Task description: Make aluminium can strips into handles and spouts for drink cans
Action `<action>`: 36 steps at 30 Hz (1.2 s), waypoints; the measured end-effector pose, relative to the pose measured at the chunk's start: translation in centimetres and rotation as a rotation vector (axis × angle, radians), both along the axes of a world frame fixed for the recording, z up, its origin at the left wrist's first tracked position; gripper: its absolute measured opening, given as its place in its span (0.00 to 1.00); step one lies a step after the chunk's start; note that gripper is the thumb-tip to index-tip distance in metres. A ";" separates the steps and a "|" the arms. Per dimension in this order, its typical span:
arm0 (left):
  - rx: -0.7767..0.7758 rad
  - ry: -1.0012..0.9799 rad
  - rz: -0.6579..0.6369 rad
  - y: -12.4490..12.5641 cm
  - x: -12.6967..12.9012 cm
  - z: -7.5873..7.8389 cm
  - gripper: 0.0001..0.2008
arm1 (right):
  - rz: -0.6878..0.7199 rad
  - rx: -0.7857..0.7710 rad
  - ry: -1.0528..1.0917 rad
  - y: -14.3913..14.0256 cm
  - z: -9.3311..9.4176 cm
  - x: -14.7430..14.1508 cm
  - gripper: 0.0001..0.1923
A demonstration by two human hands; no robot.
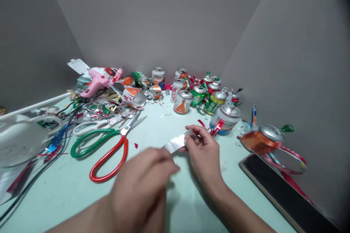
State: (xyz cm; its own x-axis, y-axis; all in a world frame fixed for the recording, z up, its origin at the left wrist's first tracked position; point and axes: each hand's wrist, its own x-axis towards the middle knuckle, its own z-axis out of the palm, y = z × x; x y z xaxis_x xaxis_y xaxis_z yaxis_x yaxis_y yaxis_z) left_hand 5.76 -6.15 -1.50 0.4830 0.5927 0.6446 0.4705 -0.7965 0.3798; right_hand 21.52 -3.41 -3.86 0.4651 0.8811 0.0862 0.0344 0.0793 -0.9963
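Blurred at the bottom centre, the left hand (142, 185) curls its fingers around the near end of a strip (175, 143) of silvery sheet metal. Its long axis runs from lower left to upper right, just above the pale green table (60, 193). At centre, the right hand (203, 151) pinches the strip's far end between thumb and fingers. Left of the hands lie scissors (109, 153) with one red and one green loop handle, blades pointing to the upper right. A pink glue gun (95, 80) rests at upper left. Drink cans (191, 94) crowd the back; their printing is too small to read. A dark phone (276, 185) lies flat at lower right.
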 end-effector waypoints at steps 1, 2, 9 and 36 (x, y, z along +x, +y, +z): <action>-0.031 -0.002 -0.071 -0.6 0.6 -1.3 0.12 | -0.032 0.002 0.012 0.1 0.0 0.2 0.09; -0.088 0.024 -0.081 -1.0 1.2 -2.6 0.11 | -0.064 -0.001 0.031 0.2 0.0 0.5 0.10; -0.180 0.170 -0.374 0.1 2.3 -5.1 0.12 | -0.162 -0.004 0.259 1.6 -1.3 2.2 0.13; 0.198 0.564 0.139 1.5 -1.0 -4.1 0.09 | 0.377 -0.396 -0.184 -2.0 -1.5 -0.2 0.02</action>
